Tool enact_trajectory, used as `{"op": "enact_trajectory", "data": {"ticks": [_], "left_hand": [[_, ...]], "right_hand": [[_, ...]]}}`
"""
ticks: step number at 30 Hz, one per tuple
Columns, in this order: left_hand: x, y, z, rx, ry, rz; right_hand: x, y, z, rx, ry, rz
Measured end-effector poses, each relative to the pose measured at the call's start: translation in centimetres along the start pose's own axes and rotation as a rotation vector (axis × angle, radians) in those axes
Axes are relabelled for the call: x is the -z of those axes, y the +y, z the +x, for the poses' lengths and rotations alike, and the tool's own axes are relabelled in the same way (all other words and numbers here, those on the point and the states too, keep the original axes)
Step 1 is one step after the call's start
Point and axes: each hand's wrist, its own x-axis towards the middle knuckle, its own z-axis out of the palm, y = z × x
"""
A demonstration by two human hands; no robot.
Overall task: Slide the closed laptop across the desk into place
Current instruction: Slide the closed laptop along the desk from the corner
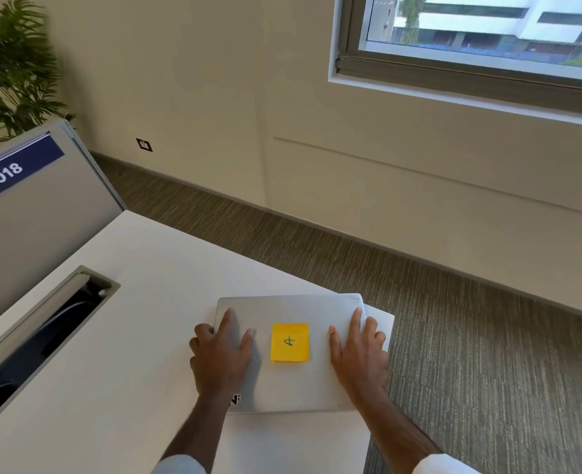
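Closed laptop (289,354) lying flat at the desk's (128,354) right corner, a yellow note (289,342) on its lid. Left hand (221,354) at 9 o'clock of the note and right hand (359,350) at 3 o'clock, both spread flat on the lid, outer fingers curled over the side edges.

I'm in an office: my white desk (139,336) has a cable hatch (43,340) at nine o'clock, a numbered divider (36,200) at ten, carpet (453,336) beyond.
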Motion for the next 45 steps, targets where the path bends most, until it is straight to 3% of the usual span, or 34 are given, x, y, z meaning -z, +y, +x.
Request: {"op": "enact_trajectory", "data": {"ticks": [9, 23, 45], "left_hand": [[0.5, -0.5, 0.8, 0.059, -0.053, -0.221], [2.2, -0.7, 0.4, -0.030, -0.108, -0.190], [7.4, -6.9, -3.6, 0.063, -0.050, -0.202]], "right_hand": [[0.3, -0.3, -0.2, -0.014, 0.012, 0.130], [0.9, 0.2, -1.2, -0.014, 0.021, 0.184], [1.7, -4.7, -7.0, 0.094, 0.003, 0.218]]}}
